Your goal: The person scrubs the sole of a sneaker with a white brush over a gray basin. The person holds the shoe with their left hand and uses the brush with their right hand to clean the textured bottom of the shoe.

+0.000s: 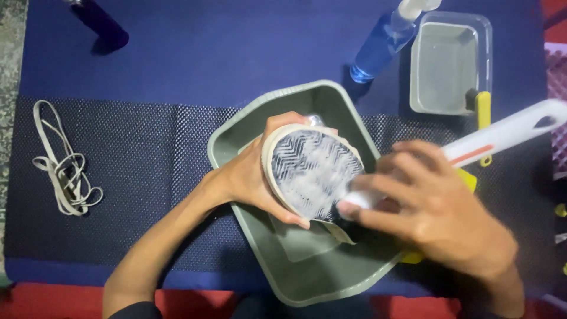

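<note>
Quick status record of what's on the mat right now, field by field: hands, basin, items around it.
left hand: grips shoe, sole up, over basin
right hand: holds white brush against the sole
basin: grey, mid-mat
spray bottle: blue, behind basin
clear tub: far right
laces: loose, left on mat

Head view, straight down, close overhead.
</note>
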